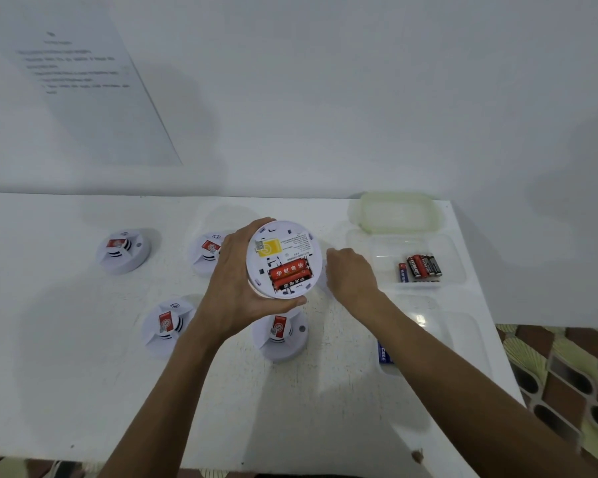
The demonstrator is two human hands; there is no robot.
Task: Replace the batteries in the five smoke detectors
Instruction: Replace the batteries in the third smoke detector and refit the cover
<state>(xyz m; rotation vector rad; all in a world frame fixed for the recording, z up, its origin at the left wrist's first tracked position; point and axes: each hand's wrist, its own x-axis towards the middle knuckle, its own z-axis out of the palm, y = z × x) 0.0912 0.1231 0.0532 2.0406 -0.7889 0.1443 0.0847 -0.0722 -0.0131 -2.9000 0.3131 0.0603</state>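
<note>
While the left hand (pixel 232 288) grips a round white plastic smoke detector (pixel 283 260) by its rim, thumb below and fingers wrapped over the far edge, the unit is up off the white table (pixel 83 374) with its back turned to the camera. Its battery bay is open, with two red cylindrical batteries (pixel 289 272) lying side by side inside, just under a yellow label. The right hand (pixel 349 274) hovers just beside the detector's right edge, back of the hand up and fingers tucked out of sight, so I cannot tell whether it is clenched or holding anything. Four more white smoke detectors sit face-up on the table: far left (pixel 123 251), behind the left hand (pixel 208 251), near left (pixel 168 326) and right under the held unit (pixel 280 334). Off to the right, a clear plastic container (pixel 453 257) holds a cluster of black-and-red batteries (pixel 423 265), with its pale green lid (pixel 397 212) lying behind it. Nearer still, a second clear container (pixel 470 339) shows a blue-labelled battery (pixel 383 353).
</note>
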